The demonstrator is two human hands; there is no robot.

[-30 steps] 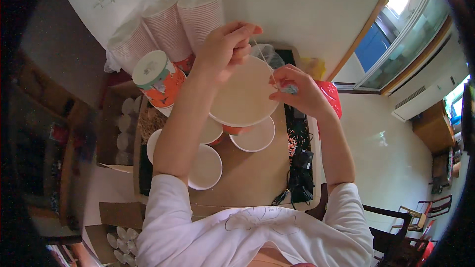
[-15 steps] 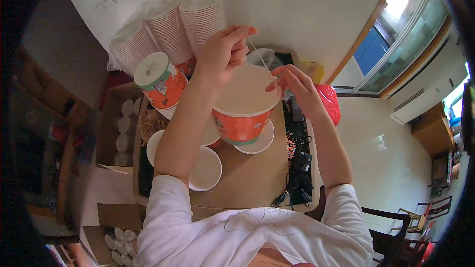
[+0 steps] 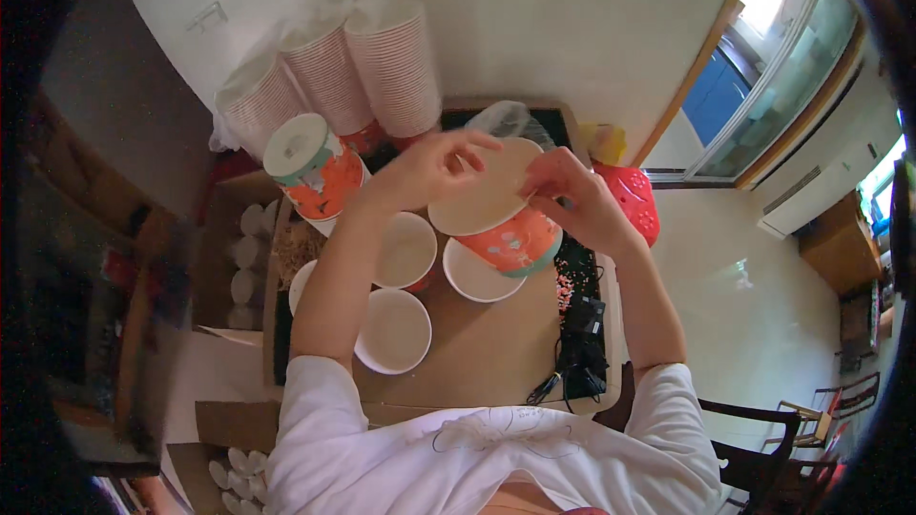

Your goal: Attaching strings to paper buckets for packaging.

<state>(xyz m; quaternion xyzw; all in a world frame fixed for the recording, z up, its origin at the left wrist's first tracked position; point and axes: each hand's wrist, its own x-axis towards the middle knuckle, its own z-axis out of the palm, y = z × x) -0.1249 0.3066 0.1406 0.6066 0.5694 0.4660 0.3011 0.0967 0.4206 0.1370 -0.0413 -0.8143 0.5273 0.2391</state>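
An orange bucket point(image 3: 515, 243) tilts above a brown table point(image 3: 477, 353), pinched at its rim by the right hand point(image 3: 575, 198). The left hand point(image 3: 431, 172) beside it is blurred; its grip cannot be told. Black cables point(image 3: 582, 353) lie at the table's right, stacked cups point(image 3: 393, 57) near the white wall point(image 3: 534, 19), pale floor point(image 3: 706, 305) beyond.

Black power adapter point(image 3: 584, 318) with tangled cables point(image 3: 578, 367), lies along the right side of the brown tabletop point(image 3: 477, 362). Yellow bag point(image 3: 605, 143), crumpled, sits by the white wall point(image 3: 544, 19); red plastic article point(image 3: 632, 205) adjoins. Glass sliding door point(image 3: 806, 95), blue cabinet point(image 3: 711, 100) behind. Dark wooden chair point(image 3: 749, 463), lower right, stands on pale glossy floor point(image 3: 701, 286).
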